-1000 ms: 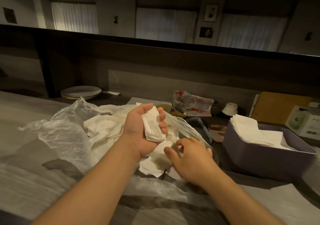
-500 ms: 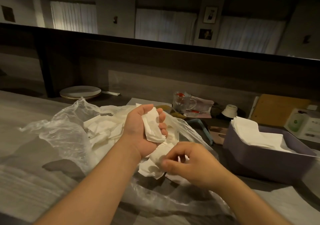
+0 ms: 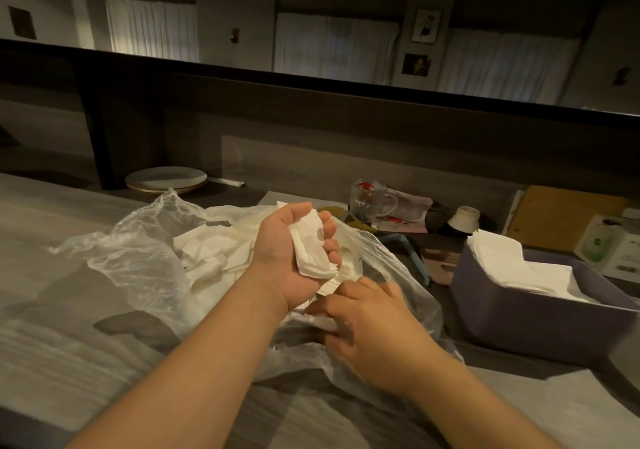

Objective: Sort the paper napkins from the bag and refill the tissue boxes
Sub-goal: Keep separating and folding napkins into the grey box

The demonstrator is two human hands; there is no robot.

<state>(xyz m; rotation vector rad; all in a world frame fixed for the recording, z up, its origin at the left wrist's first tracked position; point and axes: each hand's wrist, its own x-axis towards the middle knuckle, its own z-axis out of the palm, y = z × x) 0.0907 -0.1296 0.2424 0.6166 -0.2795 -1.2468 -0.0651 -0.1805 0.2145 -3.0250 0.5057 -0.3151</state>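
A clear plastic bag (image 3: 138,261) lies open on the counter with several loose white napkins (image 3: 211,254) inside. My left hand (image 3: 294,258), palm up above the bag, grips a small stack of folded napkins (image 3: 311,246). Just below it my right hand (image 3: 367,324) reaches into the bag's mouth, its fingers pinching a napkin (image 3: 325,322) that lies there. At the right stands a purple tissue box (image 3: 526,317), open on top, with white napkins (image 3: 512,261) stacked inside and sticking up at its far end.
Stacked white plates (image 3: 166,178) sit at the back left. A glass mug (image 3: 370,199), a small white cup (image 3: 465,218), a brown board (image 3: 561,216) and a white carton (image 3: 613,244) crowd the back right. A raised dark ledge runs behind the counter.
My right hand lifted with curled fingers half a second ago and has dropped back into the bag onto a napkin. The left hand kept its stack almost still.
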